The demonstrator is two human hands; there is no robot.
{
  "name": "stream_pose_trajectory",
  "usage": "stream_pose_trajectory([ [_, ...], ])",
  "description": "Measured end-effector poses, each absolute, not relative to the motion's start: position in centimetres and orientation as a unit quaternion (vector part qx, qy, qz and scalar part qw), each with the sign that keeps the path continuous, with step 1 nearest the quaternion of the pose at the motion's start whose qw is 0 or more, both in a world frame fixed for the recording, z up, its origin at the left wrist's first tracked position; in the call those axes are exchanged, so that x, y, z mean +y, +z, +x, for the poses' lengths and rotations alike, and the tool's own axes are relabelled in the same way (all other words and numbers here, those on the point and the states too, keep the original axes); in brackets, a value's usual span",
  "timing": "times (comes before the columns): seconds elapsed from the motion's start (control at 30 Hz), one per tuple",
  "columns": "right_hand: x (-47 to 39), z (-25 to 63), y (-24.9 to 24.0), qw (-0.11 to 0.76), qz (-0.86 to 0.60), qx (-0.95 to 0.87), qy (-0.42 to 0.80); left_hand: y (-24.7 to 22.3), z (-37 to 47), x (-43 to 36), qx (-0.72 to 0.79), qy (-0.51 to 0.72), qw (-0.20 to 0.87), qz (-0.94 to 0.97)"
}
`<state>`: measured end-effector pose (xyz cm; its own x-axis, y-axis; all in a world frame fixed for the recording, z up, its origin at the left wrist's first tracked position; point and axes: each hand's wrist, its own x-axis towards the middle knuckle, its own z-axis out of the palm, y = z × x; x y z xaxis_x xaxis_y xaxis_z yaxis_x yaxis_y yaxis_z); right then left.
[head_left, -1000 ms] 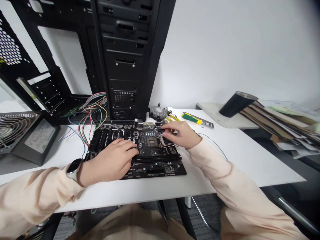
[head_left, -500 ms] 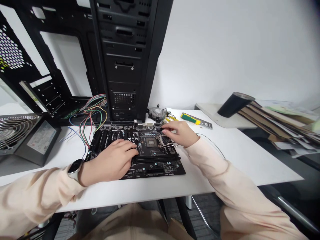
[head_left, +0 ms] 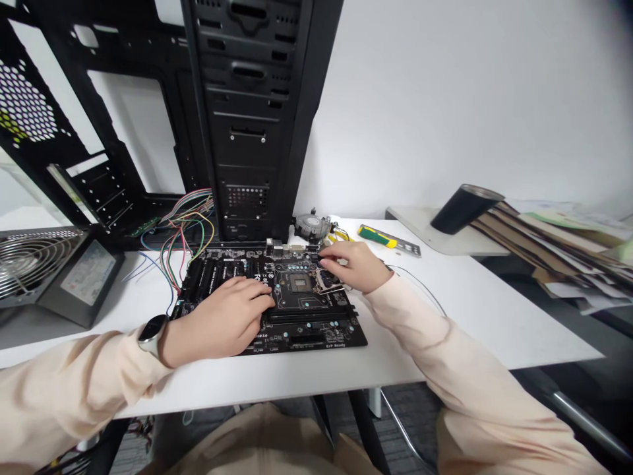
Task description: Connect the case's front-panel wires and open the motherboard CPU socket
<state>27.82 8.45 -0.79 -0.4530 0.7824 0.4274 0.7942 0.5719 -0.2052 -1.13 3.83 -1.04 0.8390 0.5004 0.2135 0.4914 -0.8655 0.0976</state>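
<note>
A black motherboard (head_left: 346, 338) lies flat on the white table. Across its left half rests my left hand (head_left: 225, 320), palm down, fingers stretched out on the board. My right hand (head_left: 360, 266) reaches over the far right part of the board with thumb and index finger brought close together. Whatever lies between those fingertips is too small to make out. Just below them the metal socket cover (head_left: 324, 280) stands raised beside the CPU socket (head_left: 299, 284). Black memory slots (head_left: 306, 313) run along the near side of the socket.
Behind the board stands a black computer case (head_left: 252, 158) with coloured wires (head_left: 198, 224) trailing out. A power supply (head_left: 82, 280) sits at left. Farther back are a CPU cooler (head_left: 312, 225), a green-yellow screwdriver (head_left: 376, 235), a dark cup (head_left: 462, 210) and stacked papers (head_left: 524, 244).
The view has shifted very slightly, so the case appears a little lower and to the right. Both hands hold almost the same places on the board.
</note>
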Motion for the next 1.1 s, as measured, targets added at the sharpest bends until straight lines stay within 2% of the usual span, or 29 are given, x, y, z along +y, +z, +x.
stream_pose_trajectory([
  [1.1, 8.62, 27.80, -1.18, 0.202, -0.477, -0.855, 0.016, -1.23, -1.15, 3.87, 0.262, 0.108, 0.015, 0.959],
])
